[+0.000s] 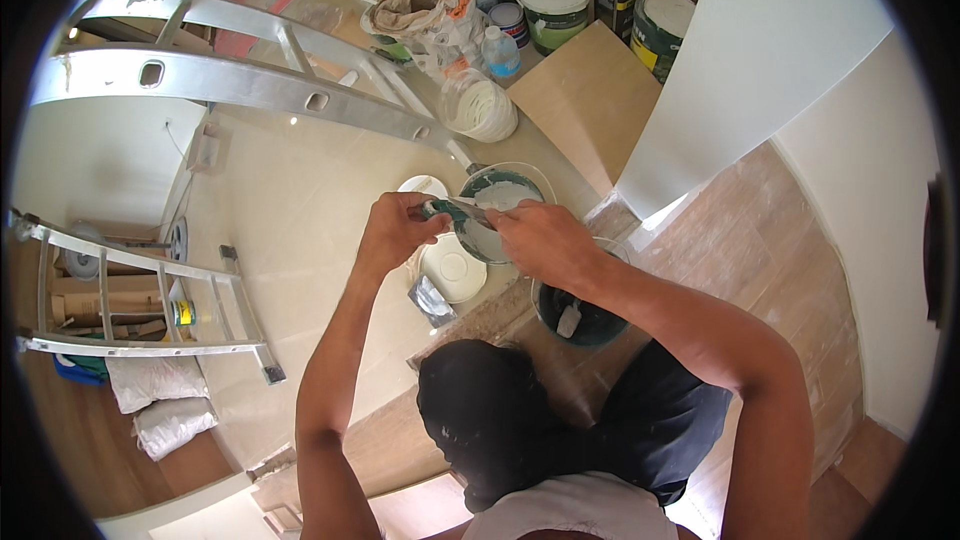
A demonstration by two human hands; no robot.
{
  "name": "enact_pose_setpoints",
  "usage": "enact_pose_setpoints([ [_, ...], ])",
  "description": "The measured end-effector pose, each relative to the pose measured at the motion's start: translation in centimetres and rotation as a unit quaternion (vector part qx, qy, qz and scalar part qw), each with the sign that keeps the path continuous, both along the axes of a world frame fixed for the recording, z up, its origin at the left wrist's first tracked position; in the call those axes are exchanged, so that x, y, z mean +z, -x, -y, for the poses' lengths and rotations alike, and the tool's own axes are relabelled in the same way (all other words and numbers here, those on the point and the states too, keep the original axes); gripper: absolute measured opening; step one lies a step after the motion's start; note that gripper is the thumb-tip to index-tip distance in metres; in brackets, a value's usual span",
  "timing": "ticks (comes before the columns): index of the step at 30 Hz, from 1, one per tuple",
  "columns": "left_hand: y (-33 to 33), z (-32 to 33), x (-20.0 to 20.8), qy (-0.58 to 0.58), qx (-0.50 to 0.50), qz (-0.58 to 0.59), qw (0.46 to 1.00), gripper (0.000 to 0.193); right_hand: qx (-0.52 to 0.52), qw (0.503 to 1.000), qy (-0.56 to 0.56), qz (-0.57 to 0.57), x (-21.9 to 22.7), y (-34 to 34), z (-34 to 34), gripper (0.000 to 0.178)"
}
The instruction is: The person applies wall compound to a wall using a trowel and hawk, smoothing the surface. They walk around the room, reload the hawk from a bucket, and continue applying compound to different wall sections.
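Note:
My left hand pinches a small dark-green piece smeared with pale paste; its exact kind is hard to tell. From the right, my right hand grips a flat grey blade, like a putty knife, that touches the green piece. Both hands are above a dark-green bucket holding white-grey paste. Beside the bucket lie a round white lid and a second lid, partly hidden behind my left hand. A flat grey metal piece rests on the floor near the larger lid.
A black bucket with a pale-ended tool stands close to my knees. An aluminium ladder stretches across the upper left, with more ladder rungs below. Paint tins, a white tub, bags and a board stand ahead.

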State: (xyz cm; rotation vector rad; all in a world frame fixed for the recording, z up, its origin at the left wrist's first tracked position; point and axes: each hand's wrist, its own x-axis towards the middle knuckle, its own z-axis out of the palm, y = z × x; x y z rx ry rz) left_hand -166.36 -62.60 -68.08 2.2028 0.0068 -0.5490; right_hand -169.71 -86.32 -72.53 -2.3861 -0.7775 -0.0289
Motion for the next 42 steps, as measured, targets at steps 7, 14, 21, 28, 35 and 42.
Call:
enact_pose_setpoints([
  [7,0.5,-0.6,0.2,0.019,0.009,0.052,0.998,0.019,0.012,1.0,-0.003,0.025,1.1,1.3,-0.8,0.029],
  [14,1.1,0.2,1.8,-0.026,-0.013,0.058,0.998,0.018,0.01,1.0,-0.002,0.022,0.7,1.7,-1.5,0.029],
  [21,1.0,-0.2,1.8,-0.082,-0.059,0.11,0.989,0.017,0.01,1.0,-0.015,0.008,-0.1,1.7,-2.6,0.028],
  [28,1.1,0.6,2.1,-0.101,-0.068,0.121,0.985,0.02,-0.007,1.0,-0.025,0.003,-0.5,0.8,-3.4,0.028],
  [35,2.0,1.1,2.1,-0.087,-0.089,0.122,0.985,0.03,-0.046,0.998,-0.022,0.036,-1.1,-1.3,-3.3,0.027],
  [42,2.9,1.3,2.2,-0.116,-0.082,0.152,0.978,0.036,-0.108,0.983,-0.146,0.003,0.1,-2.9,-1.0,0.014],
])
